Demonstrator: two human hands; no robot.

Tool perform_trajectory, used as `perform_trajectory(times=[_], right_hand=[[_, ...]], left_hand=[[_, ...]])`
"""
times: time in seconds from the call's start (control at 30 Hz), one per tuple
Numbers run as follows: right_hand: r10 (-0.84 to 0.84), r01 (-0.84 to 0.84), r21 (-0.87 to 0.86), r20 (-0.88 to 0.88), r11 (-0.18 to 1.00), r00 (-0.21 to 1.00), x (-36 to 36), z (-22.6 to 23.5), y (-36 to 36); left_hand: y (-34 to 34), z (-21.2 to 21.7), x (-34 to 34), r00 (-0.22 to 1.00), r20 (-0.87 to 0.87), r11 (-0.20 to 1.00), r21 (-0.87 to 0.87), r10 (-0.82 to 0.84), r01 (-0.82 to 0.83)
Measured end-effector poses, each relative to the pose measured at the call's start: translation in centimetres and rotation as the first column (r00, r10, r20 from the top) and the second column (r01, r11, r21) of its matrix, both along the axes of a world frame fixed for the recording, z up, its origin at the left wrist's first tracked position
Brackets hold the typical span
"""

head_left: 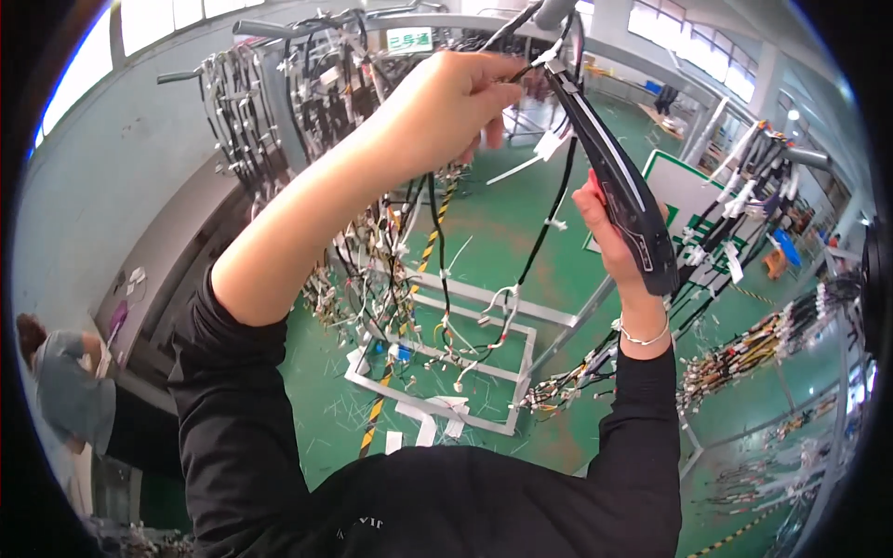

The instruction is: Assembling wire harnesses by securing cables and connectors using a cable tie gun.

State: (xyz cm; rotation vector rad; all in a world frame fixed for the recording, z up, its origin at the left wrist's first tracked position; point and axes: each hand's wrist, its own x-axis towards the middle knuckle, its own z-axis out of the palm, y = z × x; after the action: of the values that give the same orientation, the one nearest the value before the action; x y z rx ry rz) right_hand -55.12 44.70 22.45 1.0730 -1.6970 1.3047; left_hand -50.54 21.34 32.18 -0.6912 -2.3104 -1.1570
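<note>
The left hand (446, 112) is raised high in front of the person and its fingers are closed in a pinch on a thin black wire harness (549, 219) with small white clips and connectors along it, just where the harness meets the top end of a long, narrow black plastic tool with a pale stripe down its side (619, 181). The right hand (609, 228) is closed around the lower part of this tool, thumb up along its edge, and a thin bracelet (644, 337) sits on that wrist. The harness hangs down from the pinch in loose curves – one branch goes straight under the left hand, another swings toward the right and ends in a white loop above a grey metal frame (484, 372) lying on the green floor (493, 242). I judge the harness light and very limp, so it will sway and tangle easily; the connectors look small and somewhat fragile, so it is better to take it on the wire bundle beside a clip, not on a connector. The tool seems stiff and smooth, maybe a little slippery, and a full grip at its thicker lower half suits it. Behind, a metal rack (279, 102) carries many more hanging harnesses, and another person in a grey top (65, 381) stands at the far left – well apart from the hands
</note>
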Motion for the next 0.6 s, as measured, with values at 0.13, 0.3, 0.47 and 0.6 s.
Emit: perform_trajectory(times=[0.13, 0.3, 0.47, 0.6], right_hand=[[0.057, -0.062, 0.02, 0.187, 0.998, 0.981, 1.5, 1.0, 0.9], [0.08, -0.083, 0.06, 0.058, 0.995, 0.995, 1.4, 1.1, 0.5], [-0.136, 0.14, 0.064, -0.069, 0.988, 0.988, 1.2, 0.4, 1.1], [-0.056, 0.078, 0.18, -0.122, 0.981, 0.991, 0.3, 1.8, 1.7]], left_hand=[[1.4, 0.3, 1.1, 0.998, -0.023, 0.997, 0.062, -0.052, 0.053], [0.7, -0.9, 0.4, 0.996, -0.015, 0.98, 0.178, -0.086, 0.088], [2.0, -1.2, -0.3, 0.989, -0.013, 0.967, 0.206, -0.147, 0.147], [1.6, -1.7, -1.2, 0.999, -0.035, 0.981, 0.189, -0.042, 0.048]])
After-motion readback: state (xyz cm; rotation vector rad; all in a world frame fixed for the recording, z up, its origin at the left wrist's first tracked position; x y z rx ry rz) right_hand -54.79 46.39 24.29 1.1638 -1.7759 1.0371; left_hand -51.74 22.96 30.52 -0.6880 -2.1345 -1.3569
